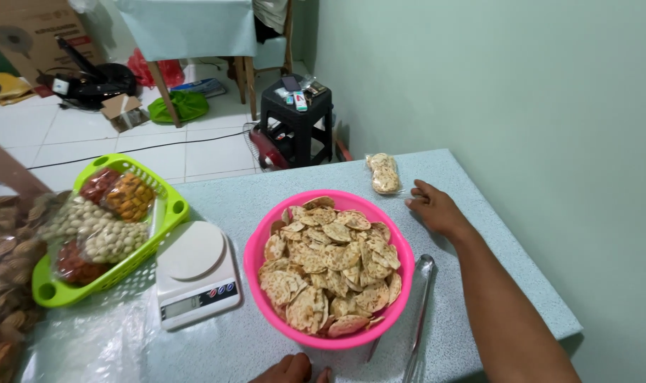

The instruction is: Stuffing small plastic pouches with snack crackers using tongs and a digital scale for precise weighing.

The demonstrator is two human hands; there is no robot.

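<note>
1. Right hand (436, 210) rests palm down on the speckled pale-blue worktop (479, 284), fingers loosely spread, holding nothing, near the far edge.
2. Sealed clear packet of round crackers (384, 173) lies just beyond its fingertips, apart from them.
3. Round pink plastic basin (401, 250), heaped with crackers, sits mid-worktop beside that hand.
4. Left hand (289, 369) shows only partly at the near edge; grip cannot be told.
5. White digital scale (194, 273) stands left of the basin.
</note>
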